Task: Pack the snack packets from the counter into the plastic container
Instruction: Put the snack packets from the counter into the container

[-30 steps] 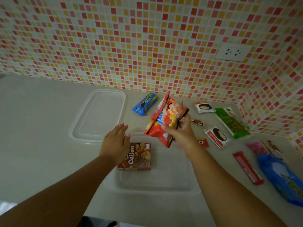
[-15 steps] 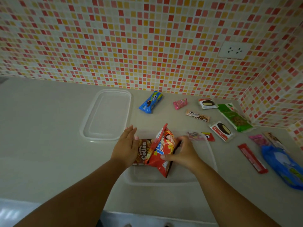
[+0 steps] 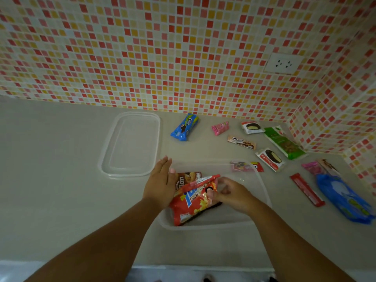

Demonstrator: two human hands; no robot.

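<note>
A clear plastic container [image 3: 262, 188] stands on the counter in front of me. Inside it lies a brown Collon box [image 3: 188, 179]. My right hand [image 3: 231, 193] grips a red potato snack bag [image 3: 193, 202] and holds it tilted inside the container, over the box. My left hand [image 3: 160, 184] is flat with fingers together at the container's left edge, touching the bag and the box. Loose packets lie beyond and to the right: a blue Oreo pack [image 3: 184, 127], a pink sweet [image 3: 220, 128], two Choco Pie packs [image 3: 252, 127] [image 3: 270, 159], a green bar [image 3: 284, 142].
The container's clear lid [image 3: 132, 144] lies upside up to the left. A red stick pack [image 3: 306, 189], a big blue bag [image 3: 343, 198] and a pink packet [image 3: 311, 167] sit at the right. Tiled walls close off the back and right corner.
My right hand brought the red bag down from above the counter into the container. My left hand shifted right to the bag's side.
</note>
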